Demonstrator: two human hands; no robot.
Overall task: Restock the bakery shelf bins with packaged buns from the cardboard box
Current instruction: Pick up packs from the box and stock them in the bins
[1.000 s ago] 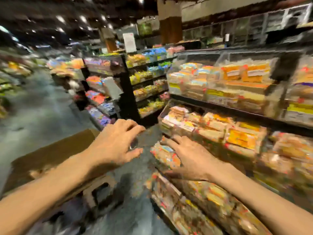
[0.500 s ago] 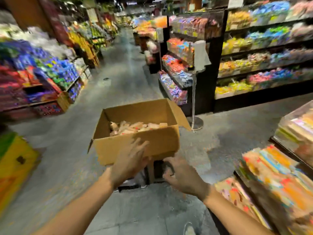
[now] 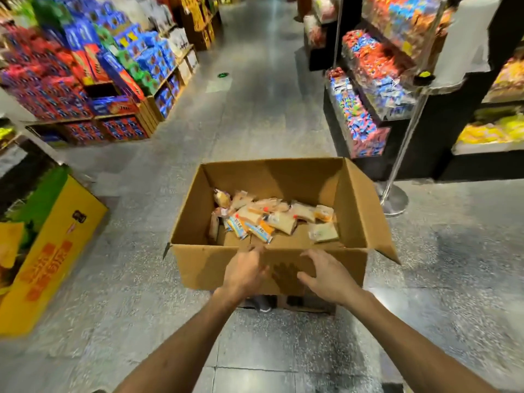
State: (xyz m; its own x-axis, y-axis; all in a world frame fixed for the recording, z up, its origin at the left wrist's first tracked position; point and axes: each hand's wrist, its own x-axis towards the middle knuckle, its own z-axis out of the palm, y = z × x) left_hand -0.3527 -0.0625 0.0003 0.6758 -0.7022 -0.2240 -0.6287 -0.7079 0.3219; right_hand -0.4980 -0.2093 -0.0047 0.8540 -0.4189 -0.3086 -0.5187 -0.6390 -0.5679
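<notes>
- Brown and open-topped, the cardboard box (image 3: 204,265) sits in the middle of the aisle, directly ahead of us, with its right flap (image 3: 368,211) folded outward.
- We see the packaged buns (image 3: 272,219) lying loose in a shallow heap on the box floor, mostly toward the far wall; bare cardboard shows along the near side.
- Our left hand (image 3: 245,275) is against the near wall of the box, its fingers (image 3: 256,249) reaching up to the top rim. From behind we cannot tell whether they hook over the edge or merely touch it.
- Our right hand (image 3: 329,276) hovers just beside the same wall with fingers spread and slack, holding nothing (its shadow falls on the cardboard to the left of it).
- Something dark (image 3: 300,302) shows under the box; what it is we cannot make out.
- On the grey speckled floor (image 3: 255,114) to the left stands a yellow carton (image 3: 51,236).
- Right of the box, a metal pole on a round base (image 3: 394,198) rises beside dark shelves of bright packets (image 3: 360,109).
- Stacked blue and red boxes (image 3: 99,66) fill the display at far left.
</notes>
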